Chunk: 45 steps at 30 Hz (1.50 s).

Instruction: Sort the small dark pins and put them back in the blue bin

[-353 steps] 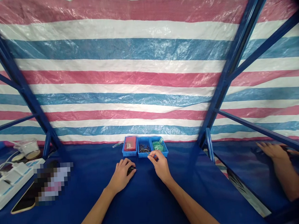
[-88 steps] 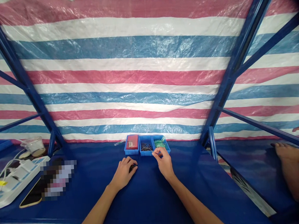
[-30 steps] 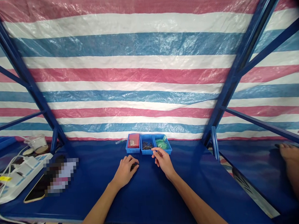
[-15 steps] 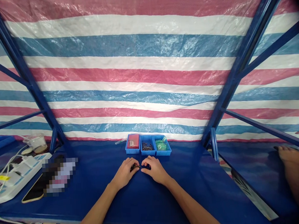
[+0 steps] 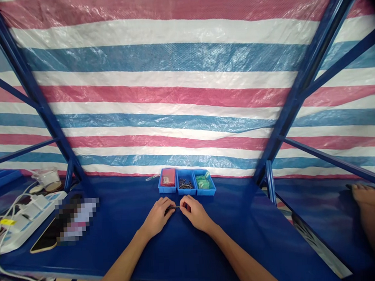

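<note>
My left hand (image 5: pixel 158 214) is closed over the blue table, with small dark metal pieces partly showing between its fingers. A thin metal pin (image 5: pixel 177 207) spans the gap between both hands; its kind is too small to tell. My right hand (image 5: pixel 194 212) pinches the pin's right end between thumb and fingers. Just beyond the hands stand three blue bins side by side. The left bin (image 5: pixel 167 190) has red packets in it, the middle bin (image 5: pixel 187 191) thin dark metal pieces like screws or nails, and the right bin (image 5: pixel 206 192) green-and-clear plastic packets.
A white power strip (image 5: pixel 54 202) with plugs and cables lies at the left, beside a phone (image 5: pixel 43 242). A small clear packet (image 5: pixel 152 177) lies left of the bins. Blue frame posts rise on both sides. Another person's arm (image 5: pixel 372 210) rests at the far right.
My right hand's thumb and fingers have closed on the thin metal pin, which now shows between the hands. My left hand stays almost in place. The view has shifted slightly.
</note>
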{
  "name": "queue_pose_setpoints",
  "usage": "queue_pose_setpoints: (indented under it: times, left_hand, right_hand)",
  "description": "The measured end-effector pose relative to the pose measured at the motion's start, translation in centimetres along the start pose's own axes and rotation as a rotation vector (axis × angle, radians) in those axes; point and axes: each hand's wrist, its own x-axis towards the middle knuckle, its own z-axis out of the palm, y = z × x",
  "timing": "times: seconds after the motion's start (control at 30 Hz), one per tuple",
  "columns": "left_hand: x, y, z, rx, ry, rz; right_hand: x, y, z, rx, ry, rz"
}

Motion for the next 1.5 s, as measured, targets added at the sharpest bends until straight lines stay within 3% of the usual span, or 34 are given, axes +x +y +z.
queue_pose_setpoints:
  times: [0.2, 0.43, 0.73, 0.97, 1.27, 1.5]
  left_hand:
    - [-0.1, -0.5, 0.2, 0.036, 0.016, 0.011]
    - [0.0, -0.4, 0.1, 0.035, 0.006, 0.007]
    - [-0.1, -0.7, 0.3, 0.035, 0.013, 0.004]
    - [-0.1, -0.6, 0.1, 0.036, 0.009, -0.007]
    - [-0.1, -0.7, 0.2, 0.054, 0.009, -0.001]
    - [0.0, -0.8, 0.2, 0.051, -0.004, -0.005]
  right_hand:
    - [0.8, 1.5, -0.7, 0.528, 0.173, 0.167]
    - [1.1, 2.4, -1.4, 0.676, 0.341, 0.277]
    - [1.2, 2.2, -1.5, 0.545, 0.349, 0.188]
    - [1.0, 2.3, -1.7, 0.483, 0.36, 0.218]
    - [1.1, 2.5, -1.7, 0.641, 0.302, 0.229]
    - [0.9, 1.9, -1.9, 0.737, 0.242, 0.338]
